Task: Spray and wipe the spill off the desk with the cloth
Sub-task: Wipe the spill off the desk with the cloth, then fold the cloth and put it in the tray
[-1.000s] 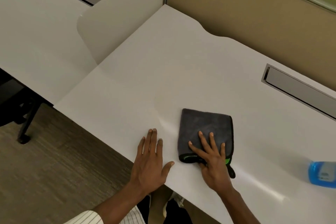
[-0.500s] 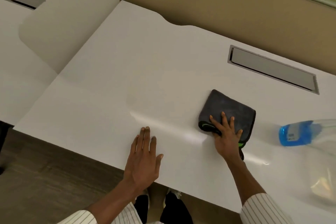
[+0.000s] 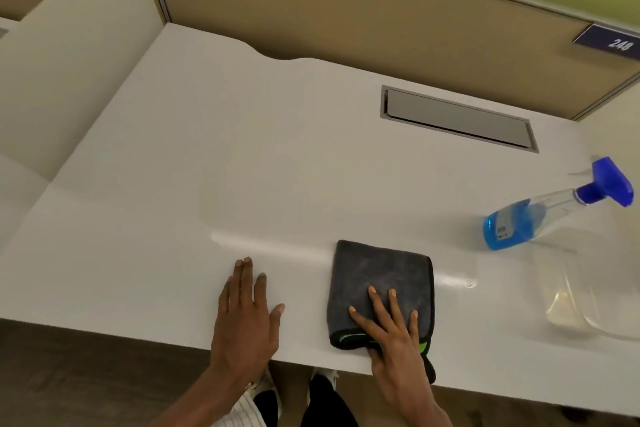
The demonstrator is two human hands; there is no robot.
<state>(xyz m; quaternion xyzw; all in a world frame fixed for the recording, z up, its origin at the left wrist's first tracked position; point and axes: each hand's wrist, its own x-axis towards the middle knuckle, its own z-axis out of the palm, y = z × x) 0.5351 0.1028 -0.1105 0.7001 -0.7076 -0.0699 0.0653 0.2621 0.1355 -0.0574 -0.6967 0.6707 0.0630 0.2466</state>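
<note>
A folded grey cloth (image 3: 379,284) with a green tag lies near the front edge of the white desk (image 3: 242,166). My right hand (image 3: 394,333) presses flat on the cloth's near half, fingers spread. My left hand (image 3: 246,315) rests flat on the bare desk just left of the cloth, holding nothing. A spray bottle (image 3: 540,218) with blue liquid and a blue trigger head lies on its side at the right. A small wet mark (image 3: 470,283) shines on the desk just right of the cloth.
A grey cable hatch (image 3: 457,118) is set into the desk at the back. Tan partition walls (image 3: 346,10) stand behind, with a number plate (image 3: 613,43) at the right. A clear plastic object (image 3: 595,305) lies at the right edge. A neighbouring desk lies to the left.
My right hand has slid the cloth across the desk, to the right and then back toward the front edge. My left hand has stayed flat. The view has swung right, showing the whole bottle.
</note>
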